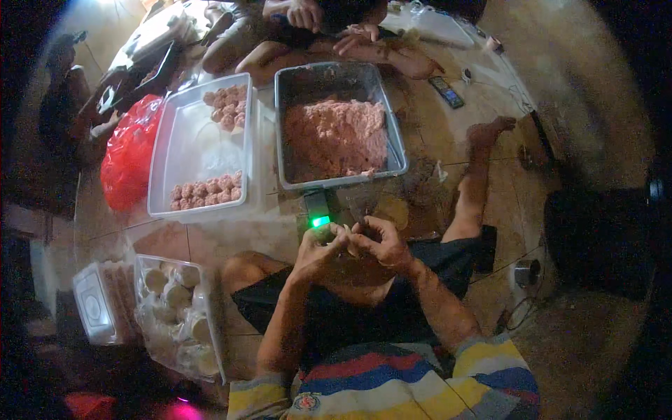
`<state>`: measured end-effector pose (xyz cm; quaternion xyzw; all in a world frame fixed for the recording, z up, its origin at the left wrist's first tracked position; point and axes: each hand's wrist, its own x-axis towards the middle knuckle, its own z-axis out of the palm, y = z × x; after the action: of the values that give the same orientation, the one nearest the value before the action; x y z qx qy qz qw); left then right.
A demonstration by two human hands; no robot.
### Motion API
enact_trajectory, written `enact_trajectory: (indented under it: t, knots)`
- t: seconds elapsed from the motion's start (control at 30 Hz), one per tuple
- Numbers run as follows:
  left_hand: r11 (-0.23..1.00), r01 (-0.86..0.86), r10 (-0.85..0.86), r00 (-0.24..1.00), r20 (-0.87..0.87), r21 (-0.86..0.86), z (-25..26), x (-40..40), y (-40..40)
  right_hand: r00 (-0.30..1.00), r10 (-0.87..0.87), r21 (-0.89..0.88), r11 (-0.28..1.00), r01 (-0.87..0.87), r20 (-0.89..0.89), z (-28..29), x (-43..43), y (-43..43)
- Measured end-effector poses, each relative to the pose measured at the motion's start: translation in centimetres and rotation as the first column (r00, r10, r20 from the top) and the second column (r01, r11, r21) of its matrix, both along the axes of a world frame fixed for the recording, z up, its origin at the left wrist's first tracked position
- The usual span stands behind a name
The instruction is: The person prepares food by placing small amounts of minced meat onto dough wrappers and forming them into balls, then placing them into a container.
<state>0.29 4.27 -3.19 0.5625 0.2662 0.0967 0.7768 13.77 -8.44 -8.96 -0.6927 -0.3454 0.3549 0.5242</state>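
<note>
My left hand (321, 251) and my right hand (382, 243) meet over my lap, fingers pinched around a small pale piece (350, 242), perhaps a wrapper skin; its kind is unclear. Just beyond them lies a small dark device with a lit green display (320, 221). Past it stands a grey plastic tub (294, 185) holding a mass of pink minced meat (341, 134). To its left is a clear plastic tray (197, 126), with shaped meat portions (207, 191) in rows at the near end and more (228, 107) at the far right corner.
A red plastic bag (131, 152) lies left of the tray. Nearer me on the left is a clear bin (215, 336) of bagged round pale items, beside a white lid (94, 304). A mobile phone (446, 92) lies on the tiles. Another person's hands (362, 39) are beyond the tub.
</note>
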Motion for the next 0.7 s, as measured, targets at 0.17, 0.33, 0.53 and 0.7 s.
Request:
enact_trajectory:
  t: [0.17, 0.33, 0.53, 0.7]
  knots:
    - [0.994, -0.107, 0.107, 0.994, -0.003, -0.027, 1.4, -1.1, 0.0, 0.991, 0.133, 0.054, 0.99, -0.132, -0.011, 5.3, -0.4, 1.2]
    - [1.0, -0.013, 0.013, 0.999, 0.053, -0.005, -0.5, -1.0, 0.4, 0.996, 0.087, 0.026, 0.996, -0.087, -0.025, 6.1, -0.4, 1.0]
    - [0.998, 0.015, -0.018, 0.999, 0.049, 0.055, 0.3, -1.2, -0.1, 0.987, 0.043, -0.008, 0.999, -0.045, -0.158, 5.6, -1.0, 0.1]
    - [0.998, 0.01, -0.017, 0.993, 0.114, 0.059, 1.1, -1.3, -0.7, 0.993, 0.12, 0.04, 0.992, -0.119, -0.019, 6.3, -0.6, -0.7]
